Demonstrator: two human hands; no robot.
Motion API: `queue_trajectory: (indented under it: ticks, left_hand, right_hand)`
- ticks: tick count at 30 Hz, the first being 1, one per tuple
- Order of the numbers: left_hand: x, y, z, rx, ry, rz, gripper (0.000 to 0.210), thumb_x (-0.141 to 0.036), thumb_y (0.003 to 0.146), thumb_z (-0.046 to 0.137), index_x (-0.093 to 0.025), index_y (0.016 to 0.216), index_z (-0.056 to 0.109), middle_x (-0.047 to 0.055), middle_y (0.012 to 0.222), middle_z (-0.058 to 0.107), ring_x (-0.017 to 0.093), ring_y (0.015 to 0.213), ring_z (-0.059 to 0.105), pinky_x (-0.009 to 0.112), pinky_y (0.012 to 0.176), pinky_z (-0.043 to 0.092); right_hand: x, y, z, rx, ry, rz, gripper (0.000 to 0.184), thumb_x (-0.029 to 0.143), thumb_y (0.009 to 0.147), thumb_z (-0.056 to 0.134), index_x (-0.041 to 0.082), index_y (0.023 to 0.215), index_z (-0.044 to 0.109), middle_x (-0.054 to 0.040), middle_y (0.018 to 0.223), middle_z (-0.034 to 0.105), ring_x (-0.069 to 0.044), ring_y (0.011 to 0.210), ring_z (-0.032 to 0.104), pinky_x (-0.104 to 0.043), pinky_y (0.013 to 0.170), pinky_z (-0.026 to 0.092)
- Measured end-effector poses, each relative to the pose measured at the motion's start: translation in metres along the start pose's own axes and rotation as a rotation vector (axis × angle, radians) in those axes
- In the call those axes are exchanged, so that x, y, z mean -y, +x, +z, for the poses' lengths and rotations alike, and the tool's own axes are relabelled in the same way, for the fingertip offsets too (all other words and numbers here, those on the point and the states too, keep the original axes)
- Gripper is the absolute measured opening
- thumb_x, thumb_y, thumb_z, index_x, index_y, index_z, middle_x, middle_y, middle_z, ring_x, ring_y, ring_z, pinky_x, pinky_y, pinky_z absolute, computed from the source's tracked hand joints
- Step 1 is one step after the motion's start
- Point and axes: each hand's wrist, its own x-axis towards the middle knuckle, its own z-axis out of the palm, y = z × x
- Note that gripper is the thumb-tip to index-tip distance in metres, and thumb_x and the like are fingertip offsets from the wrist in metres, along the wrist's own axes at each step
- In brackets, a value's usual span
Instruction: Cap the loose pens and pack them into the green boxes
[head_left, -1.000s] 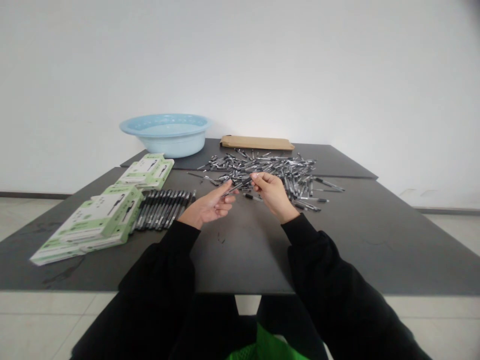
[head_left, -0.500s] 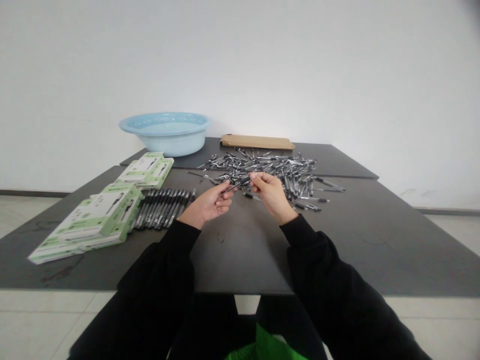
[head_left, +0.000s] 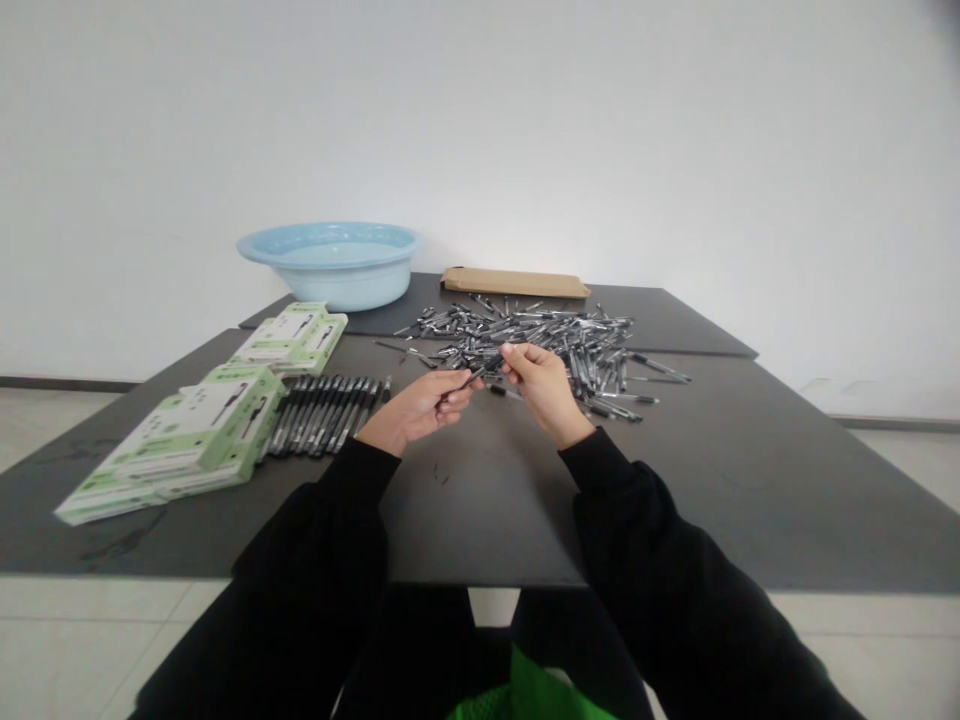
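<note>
A: Your left hand (head_left: 422,405) has the near end of the pen (head_left: 475,380), gripped between thumb and fingers. From there it points away from you and to the right, raised above the table (head_left: 487,520).

B: So its long axis runs across the gap to your right hand (head_left: 546,388)?

A: Yes. Your right thumb and fingertips look pinched together on its far end. The spot is small and dark against the clutter, so you cannot be sure whether a separate part sits under them.

B: And the surface around you?

A: Dark and flat. Just beside your left wrist lies the row (head_left: 322,418), pens side by side, their lengths slanting away and slightly right. Your left hand is the nearer one to it.

B: Past the row, further left, you have the green-and-white boxes (head_left: 199,425), stacked and overlapping.

A: Beyond your fingertips spreads the pile (head_left: 555,340), loose pens pointing every way, closer to your right hand.

B: Farther back, the blue basin (head_left: 337,285) stands on your left and the brown carton (head_left: 514,283) lies behind the pile, with the white wall (head_left: 600,130) behind both.
</note>
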Motion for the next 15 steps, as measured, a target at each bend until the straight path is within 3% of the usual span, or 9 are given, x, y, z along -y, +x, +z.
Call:
queue_trajectory:
  ticks: [4,8,12,15]
  left_hand:
    - [0.005,0.003,0.001,-0.107,0.239,0.135,0.029,-0.037,0.074,0.079,-0.011,0.081,0.067,-0.001,0.064,0.055,0.005,0.053,0.043,0.015,0.047,0.029]
    - [0.006,0.002,0.006,-0.152,0.382,0.178,0.031,-0.040,0.072,0.079,-0.013,0.077,0.065,0.000,0.066,0.058,0.007,0.056,0.047,0.018,0.051,0.032]
    - [0.004,0.001,0.010,-0.209,0.291,0.139,0.033,-0.042,0.074,0.077,-0.014,0.074,0.060,-0.001,0.064,0.056,0.008,0.056,0.048,0.019,0.051,0.033]
    - [0.002,0.000,0.010,-0.081,0.148,0.006,0.039,-0.051,0.082,0.066,-0.013,0.081,0.064,-0.001,0.061,0.052,0.008,0.052,0.046,0.021,0.050,0.035]
  right_hand:
    - [0.000,0.000,0.000,-0.023,-0.011,-0.016,0.042,0.055,0.063,0.083,0.019,0.060,0.062,0.0028,0.057,0.056,-0.007,0.049,0.041,-0.024,0.048,0.032]
    - [-0.002,0.001,-0.001,-0.035,-0.030,-0.006,0.042,0.055,0.061,0.083,0.019,0.060,0.062,0.0024,0.056,0.057,-0.008,0.049,0.041,-0.024,0.047,0.032]
    - [-0.003,0.001,-0.001,-0.025,-0.022,0.009,0.042,0.054,0.061,0.084,0.018,0.060,0.063,0.0024,0.056,0.056,-0.008,0.049,0.042,-0.024,0.048,0.031]
    - [-0.004,0.001,-0.001,-0.020,-0.016,0.023,0.041,0.054,0.061,0.084,0.018,0.063,0.065,0.0022,0.057,0.058,-0.007,0.050,0.042,-0.024,0.048,0.030]
